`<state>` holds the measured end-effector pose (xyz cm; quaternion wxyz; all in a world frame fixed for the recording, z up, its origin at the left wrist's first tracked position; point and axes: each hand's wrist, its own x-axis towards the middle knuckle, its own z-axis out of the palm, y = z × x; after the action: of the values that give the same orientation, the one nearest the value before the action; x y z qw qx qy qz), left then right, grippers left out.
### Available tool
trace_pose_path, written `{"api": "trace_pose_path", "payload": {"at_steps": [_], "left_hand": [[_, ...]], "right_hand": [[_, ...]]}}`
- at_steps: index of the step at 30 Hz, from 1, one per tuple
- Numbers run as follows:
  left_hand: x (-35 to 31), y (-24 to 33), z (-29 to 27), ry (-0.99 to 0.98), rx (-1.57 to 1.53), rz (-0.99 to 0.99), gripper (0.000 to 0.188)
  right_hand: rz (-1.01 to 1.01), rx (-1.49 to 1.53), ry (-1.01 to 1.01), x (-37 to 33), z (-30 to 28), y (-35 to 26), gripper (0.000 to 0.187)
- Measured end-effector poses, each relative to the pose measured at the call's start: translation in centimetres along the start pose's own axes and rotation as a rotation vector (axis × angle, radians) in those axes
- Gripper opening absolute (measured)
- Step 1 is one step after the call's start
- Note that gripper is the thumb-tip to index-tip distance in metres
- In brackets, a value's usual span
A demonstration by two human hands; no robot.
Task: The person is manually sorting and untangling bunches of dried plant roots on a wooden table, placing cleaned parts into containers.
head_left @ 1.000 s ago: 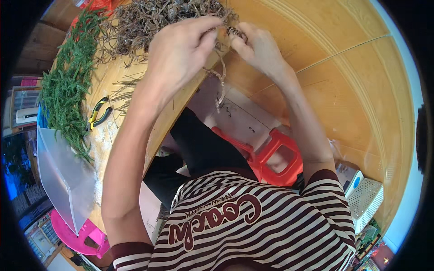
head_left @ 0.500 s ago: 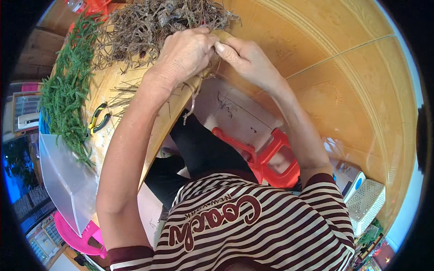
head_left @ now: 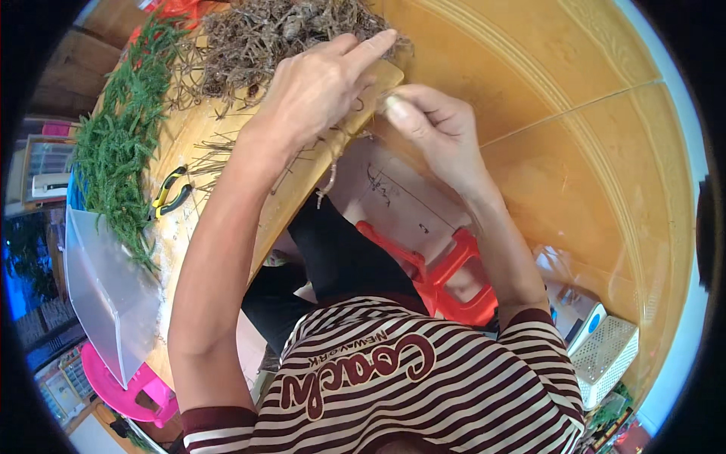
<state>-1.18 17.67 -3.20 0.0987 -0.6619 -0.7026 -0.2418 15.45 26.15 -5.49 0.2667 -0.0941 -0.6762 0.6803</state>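
Note:
My left hand (head_left: 318,87) rests over the edge of a wooden table (head_left: 189,219), fingers stretched toward a heap of dry brown twigs (head_left: 265,34). It pinches a thin brown strand (head_left: 330,170) that hangs down from the table edge. My right hand (head_left: 431,129) is close beside it, fingertips pinched on the top of the same strand near the table corner. Both hands meet at that corner.
A pile of green needle-like sprigs (head_left: 113,144) lies along the table's left side. Yellow-handled pliers (head_left: 170,193) lie near it, and a clear plastic sheet (head_left: 106,291) below. A red plastic stool (head_left: 446,272) stands under me, a pink stool (head_left: 121,382) lower left, a white perforated box (head_left: 609,356) right.
Both hands have shifted slightly downward and right along the table edge. The left hand's fingers have stretched out, and the hanging strand now dangles below the left palm.

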Motion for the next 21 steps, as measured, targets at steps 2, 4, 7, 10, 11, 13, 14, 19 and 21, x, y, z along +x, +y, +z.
{"api": "trace_pose_path", "payload": {"at_steps": [2, 4, 7, 10, 11, 13, 14, 19, 21], "left_hand": [[-0.7, 0.7, -1.5, 0.198, 0.059, 0.022, 0.021], [-2.0, 1.8, -2.3, 0.299, 0.09, 0.033, 0.022], [-4.3, 4.0, -2.4, 0.368, -0.369, -0.317, 0.022], [-5.2, 5.7, -3.8, 0.371, -0.827, -0.67, 0.022], [-5.7, 6.0, -4.5, 0.366, -1.064, -0.839, 0.022], [-7.2, 5.4, -6.2, 0.439, -1.031, -0.88, 0.02], [-8.5, 4.9, -7.7, 0.504, -0.992, -0.923, 0.018], [-15.3, 1.3, -17.6, 0.808, -0.376, -0.816, 0.02], [-20.9, -2.1, -22.7, 0.786, -0.169, -0.877, 0.024]], "right_hand": [[-0.037, 0.004, 0.067, 0.2, 0.3, -0.2, 0.015], [-0.098, 0.011, 0.222, 0.3, 0.6, -0.5, 0.022], [-0.343, -0.292, 0.111, 1.2, 1.9, -0.9, 0.023], [-0.487, -0.508, -0.013, 1.8, 4.3, -2.2, 0.023], [-0.499, -0.578, -0.069, 1.7, 5.2, -2.8, 0.023], [-0.52, -0.646, -0.133, 2.5, 5.8, -3.2, 0.023], [-0.512, -0.618, -0.157, 3.6, 6.0, -3.1, 0.021], [-0.402, -0.735, -0.014, 10.1, 3.6, -1.5, 0.021], [-0.332, -0.848, -0.017, 12.3, 3.6, -2.2, 0.025]]}}
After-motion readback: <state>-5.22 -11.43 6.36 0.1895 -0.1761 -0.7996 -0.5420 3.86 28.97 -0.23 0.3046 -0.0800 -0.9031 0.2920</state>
